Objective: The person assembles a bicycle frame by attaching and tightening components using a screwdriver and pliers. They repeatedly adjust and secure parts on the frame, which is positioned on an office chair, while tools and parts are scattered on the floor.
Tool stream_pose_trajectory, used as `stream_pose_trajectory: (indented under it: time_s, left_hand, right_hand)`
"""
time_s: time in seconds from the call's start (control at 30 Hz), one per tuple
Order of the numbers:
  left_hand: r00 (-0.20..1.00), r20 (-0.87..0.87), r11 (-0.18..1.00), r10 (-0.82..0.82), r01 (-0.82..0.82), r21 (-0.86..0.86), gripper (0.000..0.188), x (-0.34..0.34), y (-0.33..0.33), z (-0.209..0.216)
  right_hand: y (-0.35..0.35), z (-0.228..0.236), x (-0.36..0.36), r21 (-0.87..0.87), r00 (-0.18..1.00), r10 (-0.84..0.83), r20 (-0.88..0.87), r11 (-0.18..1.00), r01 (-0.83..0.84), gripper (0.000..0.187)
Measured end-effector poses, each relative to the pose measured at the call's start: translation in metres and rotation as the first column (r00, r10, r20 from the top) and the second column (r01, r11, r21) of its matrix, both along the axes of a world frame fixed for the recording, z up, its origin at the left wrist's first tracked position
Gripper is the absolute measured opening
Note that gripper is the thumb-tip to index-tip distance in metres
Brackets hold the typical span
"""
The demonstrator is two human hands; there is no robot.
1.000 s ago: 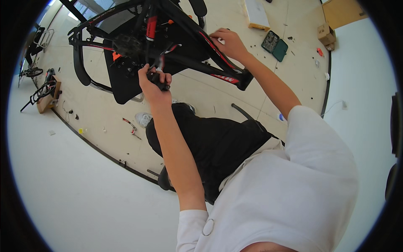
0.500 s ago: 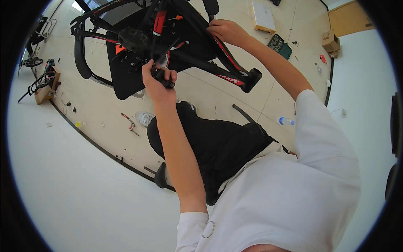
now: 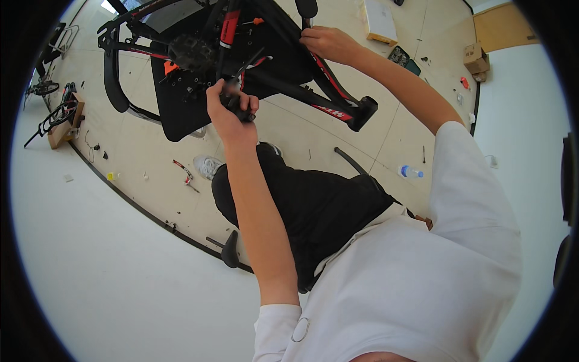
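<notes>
Head view: where is the bicycle frame (image 3: 292, 90) set?

— Between eleven and twelve o'clock, over the black chair (image 3: 181, 120), seemingly propped within reach.

— And the grips?

— At eleven, a black part (image 3: 246, 114) is enclosed by the left hand (image 3: 229, 123); near twelve-thirty, the frame seems touched by the right hand (image 3: 330, 45), perhaps for steadying; its closure cannot be told.

A white short-sleeved shirt (image 3: 410, 283) is worn with black trousers (image 3: 325, 211) and pale shoes (image 3: 207, 166).
</notes>
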State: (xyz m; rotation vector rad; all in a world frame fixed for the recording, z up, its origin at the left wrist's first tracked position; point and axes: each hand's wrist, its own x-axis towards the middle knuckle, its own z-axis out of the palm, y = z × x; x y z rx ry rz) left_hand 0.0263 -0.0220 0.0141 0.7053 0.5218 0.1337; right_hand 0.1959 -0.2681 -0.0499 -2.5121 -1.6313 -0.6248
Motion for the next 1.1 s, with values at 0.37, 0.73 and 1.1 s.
stream_pose_trajectory:
  time_s: [0.37, 0.73, 1.1]
  left_hand:
    - [1.0, -0.012, 1.0, 0.013, -0.013, -0.008, 0.031, -0.005, 0.005, -0.001]
    - [0.999, -0.03, 1.0, 0.02, -0.02, -0.009, 0.03, -0.008, 0.006, 0.003]
    - [1.0, -0.017, 0.999, -0.016, 0.017, 0.028, 0.03, -0.011, 0.011, 0.0]
  right_hand:
    - [0.002, 0.002, 0.005, -0.034, 1.0, 0.016, 0.002, 0.999, -0.016, 0.018]
    - [0.003, 0.003, 0.003, -0.005, 0.999, 0.017, -0.03, 1.0, -0.017, 0.017]
    - [0.005, 0.007, -0.001, 0.058, 0.989, -0.011, -0.148, 0.998, 0.02, 0.015]
